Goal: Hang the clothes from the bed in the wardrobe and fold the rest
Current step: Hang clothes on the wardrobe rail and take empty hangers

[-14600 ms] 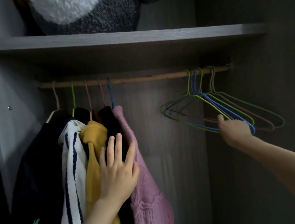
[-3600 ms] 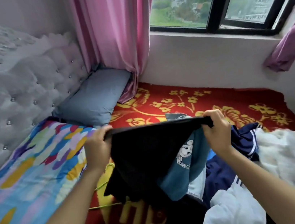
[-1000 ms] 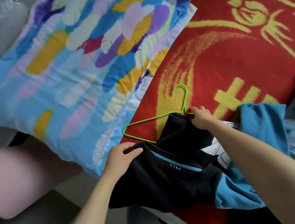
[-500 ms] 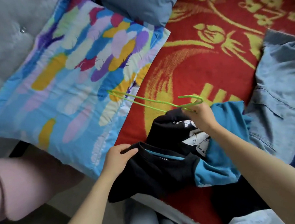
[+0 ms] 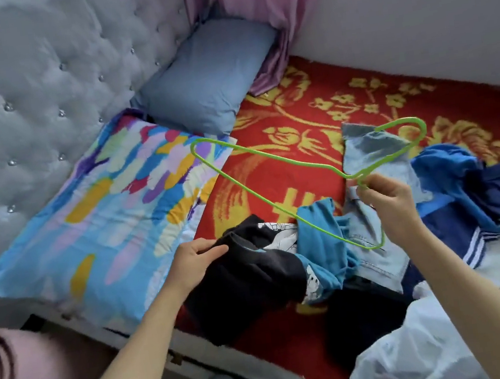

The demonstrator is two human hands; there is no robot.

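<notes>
You've lifted the green hanger (image 5: 302, 162) clear of the bed (image 5: 295, 112), pinched at its neck in your right hand (image 5: 395, 204), and your left hand (image 5: 194, 261) still grips the black shirt (image 5: 248, 279) at the bed's edge, so threading it in looks next.

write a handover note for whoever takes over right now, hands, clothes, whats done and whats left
Left hand: grips the collar of the black and blue shirt, which lies at the near edge of the bed.
Right hand: pinches the green hanger by its neck, raised above the shirt.
Done: hanger in hand, collar held. The hanger is not yet in the shirt.
Left: slip the hanger into the collar and hang the shirt in the wardrobe, which is out of view. Then sort the denim piece and the navy striped garment piled on the bed.
</notes>
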